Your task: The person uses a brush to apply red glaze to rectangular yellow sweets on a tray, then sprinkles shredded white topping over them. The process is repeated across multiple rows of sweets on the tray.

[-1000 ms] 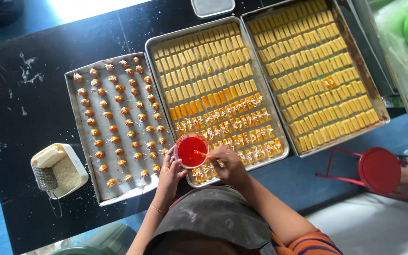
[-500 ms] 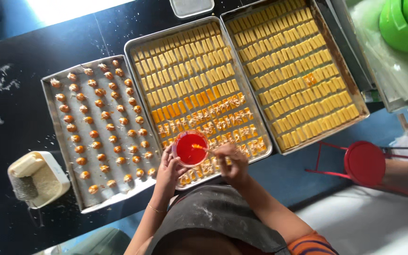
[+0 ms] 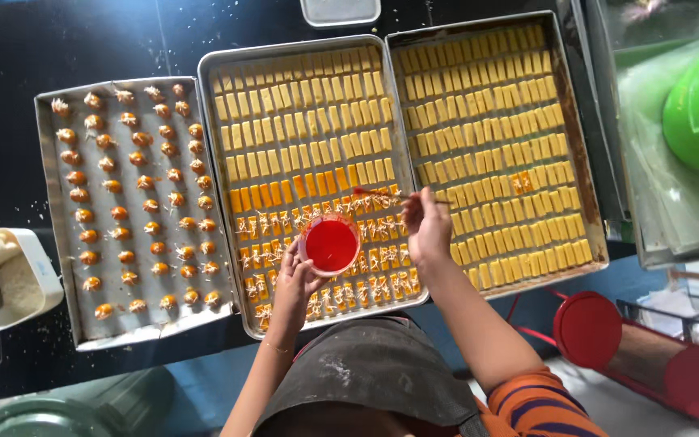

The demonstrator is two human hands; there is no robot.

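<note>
My left hand holds a small red cup of red-orange glaze over the middle baking tray. My right hand grips a thin brush, its tip resting on a row of yellow rectangular pastries near the tray's middle. The lower rows of this tray are glazed orange and topped with pale shreds; the upper rows are plain yellow.
A left tray holds round glazed pastries with shreds. A right tray holds plain yellow bars. A white tub with a grater sits far left. A green bowl and a red stool are at right.
My right hand has risen from beside the cup to the tray's middle rows with the brush. The view shifted, so the trays appear further left and closer.
</note>
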